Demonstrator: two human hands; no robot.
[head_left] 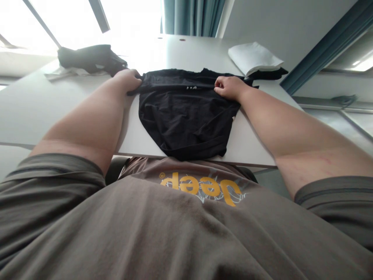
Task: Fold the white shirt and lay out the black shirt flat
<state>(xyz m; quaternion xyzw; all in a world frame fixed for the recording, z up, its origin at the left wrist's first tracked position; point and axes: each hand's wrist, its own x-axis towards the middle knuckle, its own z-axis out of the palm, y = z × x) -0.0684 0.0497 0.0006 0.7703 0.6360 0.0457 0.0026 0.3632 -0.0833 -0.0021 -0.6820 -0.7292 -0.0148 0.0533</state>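
Observation:
A black T-shirt [186, 120] lies spread on the white table, its near edge reaching the table's front edge. A small pale print shows across its upper part, partly lost in a fold. My left hand [131, 79] is closed on the shirt's upper left side, by the sleeve. On the upper right part, my right hand [229, 86] pinches the cloth with fingers curled. Wrinkles run across the middle of the shirt.
A heap of dark and white clothing [90, 60] lies at the table's far left. Folded white cloth [255, 56] rests on a black piece at the far right. The white table [201, 50] extends toward a blue-green curtain [192, 17] and bright windows.

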